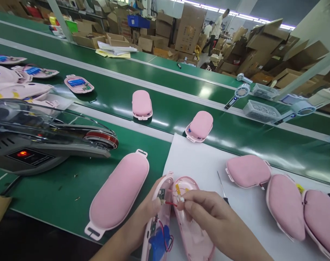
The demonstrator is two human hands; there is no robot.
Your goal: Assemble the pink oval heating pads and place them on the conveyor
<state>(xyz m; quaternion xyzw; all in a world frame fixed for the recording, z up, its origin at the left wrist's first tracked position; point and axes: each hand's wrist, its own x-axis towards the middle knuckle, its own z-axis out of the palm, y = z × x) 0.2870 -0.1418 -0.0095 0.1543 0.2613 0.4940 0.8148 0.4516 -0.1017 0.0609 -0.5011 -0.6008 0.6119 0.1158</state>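
In the head view, the left hand point(143, 217) curls around the rim of an upright-tilted pink shell point(166, 212), its thumb bent over the inside, near the circuit board point(161, 194). That grip probably keeps the open side turned toward the wearer, so the board and the blue battery pack point(158, 243) stay in sight.

The right hand point(212, 214) pinches a small white piece point(182, 199) between thumb and forefinger, by the end of the red wires point(170, 203); whether it is a plug is too small to tell. Its other fingers fold over the second shell point(192, 235), which lies just beside the first, inside up, seemingly because the wires leave little slack.

Both shells are over a white sheet point(197, 159), likely there to guard their finish. A screwdriver point(221, 183) lies just past the right hand, partly hidden by it, perhaps for easy reach. A long pink case point(120, 192) rests to the left on the green tabletop point(58, 210), apart from the sheet.
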